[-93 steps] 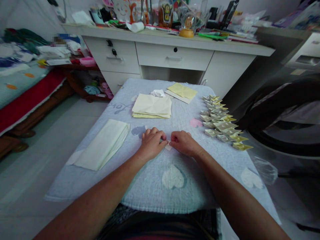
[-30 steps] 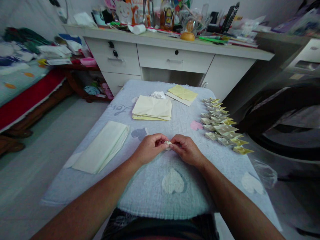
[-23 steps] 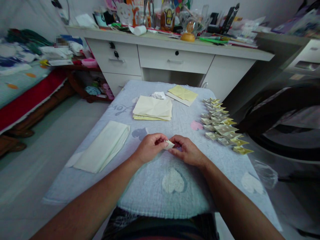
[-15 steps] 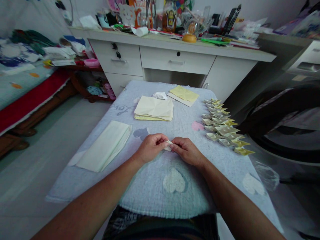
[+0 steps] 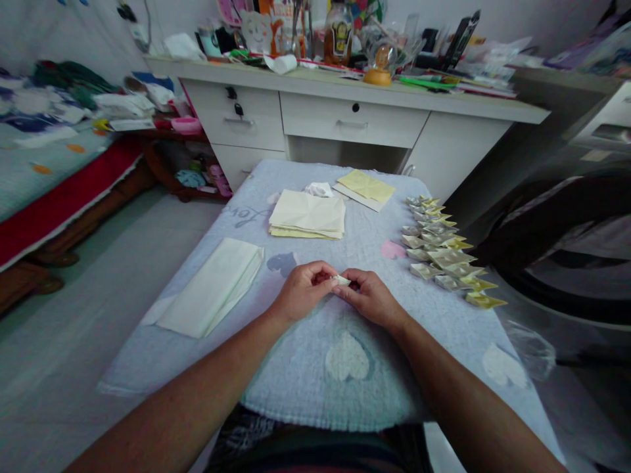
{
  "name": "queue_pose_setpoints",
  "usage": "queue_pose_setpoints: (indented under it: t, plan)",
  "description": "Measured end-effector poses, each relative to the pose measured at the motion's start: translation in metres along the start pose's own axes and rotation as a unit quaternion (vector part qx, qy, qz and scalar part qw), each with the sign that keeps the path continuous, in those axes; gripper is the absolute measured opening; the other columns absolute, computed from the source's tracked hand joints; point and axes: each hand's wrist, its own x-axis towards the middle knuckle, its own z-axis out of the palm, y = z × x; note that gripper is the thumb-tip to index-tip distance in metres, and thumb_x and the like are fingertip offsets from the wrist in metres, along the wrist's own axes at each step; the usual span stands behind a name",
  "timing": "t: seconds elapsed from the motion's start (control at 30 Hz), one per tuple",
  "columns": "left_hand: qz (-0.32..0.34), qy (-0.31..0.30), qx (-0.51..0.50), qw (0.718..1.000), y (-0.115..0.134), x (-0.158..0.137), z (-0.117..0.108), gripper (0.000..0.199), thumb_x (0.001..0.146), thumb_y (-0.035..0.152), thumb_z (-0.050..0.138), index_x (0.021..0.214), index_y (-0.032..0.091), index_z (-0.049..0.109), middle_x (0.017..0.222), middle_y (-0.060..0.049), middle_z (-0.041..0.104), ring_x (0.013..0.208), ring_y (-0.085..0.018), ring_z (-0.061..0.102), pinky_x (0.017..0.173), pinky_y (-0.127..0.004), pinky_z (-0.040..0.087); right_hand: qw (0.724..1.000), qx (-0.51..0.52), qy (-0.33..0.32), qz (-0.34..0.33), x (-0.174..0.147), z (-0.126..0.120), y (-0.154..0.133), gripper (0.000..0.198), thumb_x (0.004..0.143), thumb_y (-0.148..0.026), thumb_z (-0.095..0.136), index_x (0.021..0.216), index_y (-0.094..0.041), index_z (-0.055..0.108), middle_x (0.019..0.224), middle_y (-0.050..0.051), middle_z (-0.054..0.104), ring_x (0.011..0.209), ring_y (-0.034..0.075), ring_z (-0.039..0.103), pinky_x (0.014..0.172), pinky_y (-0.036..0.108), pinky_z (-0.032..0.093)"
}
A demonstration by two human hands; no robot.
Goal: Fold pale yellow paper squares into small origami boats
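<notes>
Between my two hands is a small piece of folded paper (image 5: 342,280), pale and mostly covered by my fingers. My left hand (image 5: 308,287) pinches its left side with thumb and fingers. On its right side, my right hand (image 5: 369,295) grips it the same way. Both hands are close together above the cloth-covered table (image 5: 296,368). To the right stand several folded paper boats (image 5: 446,256) in rows, some yellow and some whitish. Beyond my hands lies a stack of creased cream paper sheets (image 5: 308,213).
A folded pale paper bundle (image 5: 214,286) lies on the left of the table. Yellow and white sheets (image 5: 367,187) and a crumpled white tissue (image 5: 319,190) are at the back. Behind stands a white desk (image 5: 352,125); a washing machine (image 5: 557,256) is at the right.
The folded paper has turned between my fingers and now lies flatter, its tip toward the right hand. The whole view has shifted slightly.
</notes>
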Motion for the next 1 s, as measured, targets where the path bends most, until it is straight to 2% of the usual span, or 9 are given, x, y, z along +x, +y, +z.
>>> queue_pose_setpoints:
  t: [0.17,0.27,0.37,0.47,0.57,0.63,0.8,0.87,1.0]
  plan:
    - [0.042,0.011,0.030,0.999,0.004,-0.001,-0.002,0.012,0.085,0.022,0.057,0.082,0.015,0.067,0.083,-0.002,0.058,0.079,-0.014,0.057,0.072,-0.025,0.046,0.999,-0.014,0.024,-0.027,0.000,-0.002,0.002,0.027,0.089,-0.039,0.058,0.076,-0.016,0.064,0.066,-0.001,0.056,0.064,0.012,0.050,0.061,0.024,0.037]
    - [0.080,0.028,0.110,0.990,0.009,-0.004,-0.002,0.012,0.086,0.019,0.055,0.090,0.016,0.065,0.086,-0.002,0.059,0.079,-0.014,0.057,0.071,-0.025,0.046,0.997,-0.035,0.049,-0.056,0.000,-0.004,0.004,0.025,0.089,-0.035,0.058,0.073,-0.017,0.063,0.068,0.000,0.058,0.067,0.013,0.052,0.065,0.025,0.039]
    - [0.126,0.078,0.204,0.968,0.020,-0.005,-0.007,0.014,0.087,0.017,0.052,0.095,0.017,0.064,0.092,-0.004,0.061,0.083,-0.015,0.059,0.077,-0.028,0.048,0.995,-0.050,0.055,-0.064,0.000,-0.004,0.007,0.023,0.089,-0.033,0.058,0.072,-0.018,0.063,0.068,0.000,0.059,0.068,0.013,0.053,0.066,0.026,0.039]
    - [0.139,0.107,0.305,0.936,0.041,-0.008,-0.025,0.018,0.088,0.018,0.051,0.100,0.017,0.064,0.100,-0.007,0.063,0.094,-0.019,0.060,0.086,-0.032,0.047,0.995,-0.059,0.062,-0.059,0.001,-0.002,0.010,0.021,0.089,-0.031,0.058,0.074,-0.018,0.064,0.068,0.001,0.059,0.068,0.014,0.054,0.066,0.026,0.039]
    - [0.079,0.056,0.438,0.894,0.057,-0.018,-0.060,0.020,0.088,0.027,0.052,0.101,0.020,0.065,0.106,-0.007,0.065,0.102,-0.024,0.059,0.094,-0.039,0.044,0.994,-0.063,0.069,-0.049,0.002,0.000,0.012,0.022,0.089,-0.031,0.057,0.073,-0.018,0.064,0.068,0.000,0.059,0.067,0.013,0.053,0.064,0.026,0.039]
    - [0.005,0.062,0.507,0.860,0.058,-0.031,-0.087,0.027,0.089,0.034,0.049,0.105,0.020,0.065,0.111,-0.009,0.065,0.105,-0.027,0.058,0.096,-0.043,0.042,0.994,-0.067,0.070,-0.042,0.002,0.000,0.012,0.022,0.089,-0.032,0.057,0.072,-0.018,0.063,0.067,0.000,0.059,0.066,0.013,0.053,0.062,0.025,0.038]
    - [-0.162,0.130,0.605,0.769,0.020,-0.066,-0.137,0.053,0.084,0.052,0.050,0.126,0.020,0.057,0.133,-0.016,0.053,0.123,-0.039,0.044,0.101,-0.053,0.035,0.993,-0.090,0.065,-0.042,0.002,0.002,0.013,0.022,0.089,-0.031,0.057,0.073,-0.018,0.064,0.068,0.001,0.061,0.067,0.014,0.054,0.063,0.026,0.038]
    - [-0.206,0.121,0.604,0.760,0.003,-0.076,-0.145,0.064,0.082,0.058,0.049,0.133,0.019,0.051,0.136,-0.018,0.050,0.124,-0.040,0.043,0.100,-0.052,0.036,0.992,-0.105,0.059,-0.046,0.003,0.002,0.013,0.022,0.090,-0.031,0.057,0.073,-0.018,0.064,0.069,0.002,0.061,0.068,0.014,0.055,0.064,0.026,0.039]
    - [-0.222,0.100,0.590,0.770,-0.014,-0.084,-0.148,0.079,0.080,0.064,0.049,0.140,0.014,0.040,0.137,-0.020,0.048,0.122,-0.039,0.046,0.099,-0.048,0.038,0.991,-0.115,0.048,-0.052,0.003,0.001,0.013,0.023,0.091,-0.031,0.056,0.074,-0.018,0.065,0.071,0.002,0.062,0.070,0.015,0.056,0.066,0.027,0.039]
